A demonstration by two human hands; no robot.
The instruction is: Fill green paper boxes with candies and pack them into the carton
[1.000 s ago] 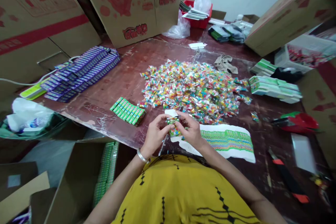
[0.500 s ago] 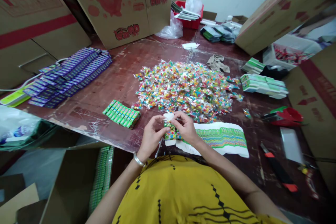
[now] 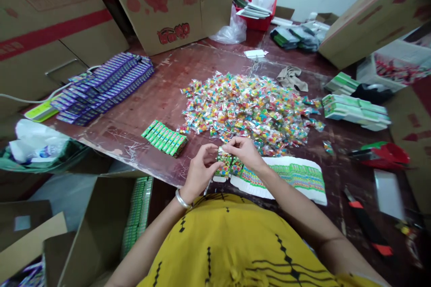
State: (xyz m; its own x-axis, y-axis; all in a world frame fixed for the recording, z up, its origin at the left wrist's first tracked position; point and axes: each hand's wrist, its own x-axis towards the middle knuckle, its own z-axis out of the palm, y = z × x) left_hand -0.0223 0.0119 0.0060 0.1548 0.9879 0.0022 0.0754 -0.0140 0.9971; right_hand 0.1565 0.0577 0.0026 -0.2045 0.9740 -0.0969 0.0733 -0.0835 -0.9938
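Between my two hands is a small green printed candy box (image 3: 222,168), a white flap showing at its lower end. My left hand (image 3: 203,167) grips its left side with thumb and fingers. At the top end, the fingers of my right hand (image 3: 243,151) pinch the box's flap. Under my right forearm lies a fanned row of flat green cartons (image 3: 292,177). Just beyond my hands is a big heap of clear-wrapped colourful candies (image 3: 249,107). A short row of green boxes (image 3: 164,138) sits to the left of my left hand.
Stacked purple boxes (image 3: 104,85) stand at the left. Large cardboard cartons (image 3: 168,4) rise behind. On the right lie bundled green cartons (image 3: 357,110), a red scoop-like thing (image 3: 384,156) and a box cutter (image 3: 368,224). Below the table edge, an open carton (image 3: 97,219) holds green boxes.
The white flap at the box's top, upright before, now looks folded down under my right fingers. The whole view has shifted, with things sitting further right in it.
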